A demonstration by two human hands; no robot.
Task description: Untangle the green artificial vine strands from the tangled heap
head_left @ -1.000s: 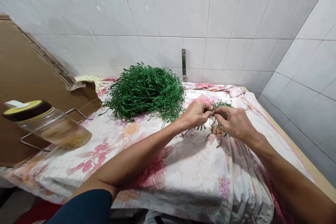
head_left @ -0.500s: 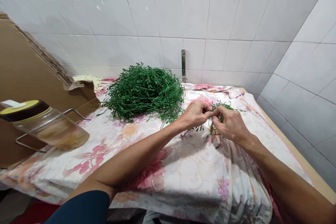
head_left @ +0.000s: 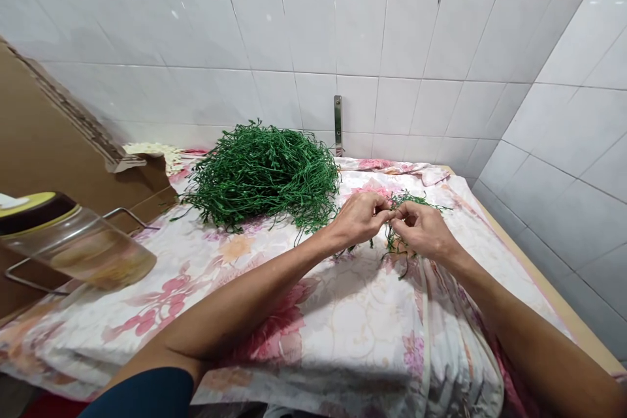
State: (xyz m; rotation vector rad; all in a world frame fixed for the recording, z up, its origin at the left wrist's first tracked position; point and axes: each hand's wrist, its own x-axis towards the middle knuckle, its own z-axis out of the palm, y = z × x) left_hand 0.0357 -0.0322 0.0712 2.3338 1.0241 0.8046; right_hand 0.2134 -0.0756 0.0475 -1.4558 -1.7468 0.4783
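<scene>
My left hand and my right hand meet fingertip to fingertip above the table, right of the middle. Both are closed in a pinch on thin green artificial stems, mostly hidden by the fingers. More loose green stems lie or hang just below and behind the right hand, and some sprigs show beyond it. To the left of my hands sits a big heap of green artificial stems with small buds at their tips.
A floral cloth covers the table. On the left, a clear jar with a yellow and dark lid leans in a wire holder beside a cardboard box. White tiled walls stand behind and right; a metal bracket is fixed behind the heap.
The view has shifted slightly, so everything sits a little further left. My hands stay together, with the fingertips moving slightly on the stems.
</scene>
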